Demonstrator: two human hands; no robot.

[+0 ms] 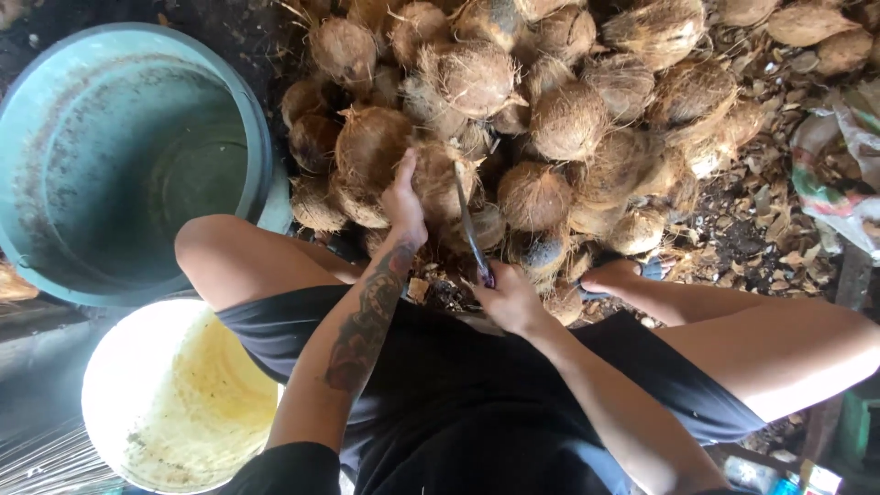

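- A knife [470,225] is gripped in the right hand [509,298], just right of the frame's centre; the fingers are closed round its dark handle at the lower end of the tool.
- The long axis of the knife runs nearly vertically in the frame, leaning slightly to the left, with the blade pointing up and away from the body toward the pile of coconuts [550,101].
- The blade tip is seen at the right edge of a husked coconut [440,179] in the middle of the frame; whether it has entered the husk cannot be told.
- That coconut is held by the left hand [403,202], which is laid over its left side with the fingers curled upward against the fibres.
- The knife lies just to the right of the left hand and directly above the right hand, so the coconut sits between the left hand and the blade.
- The pile fills the upper centre and upper right of the frame, brown and fibrous, resting on a floor littered with husk scraps [752,220].
- A large green tub [37,247] is seen at the upper left, and a white bucket [101,394] with a yellowish inside at the lower left.
- Bare knees are spread to either side of the hands, and a crumpled patterned sack [839,174] lies at the right edge.
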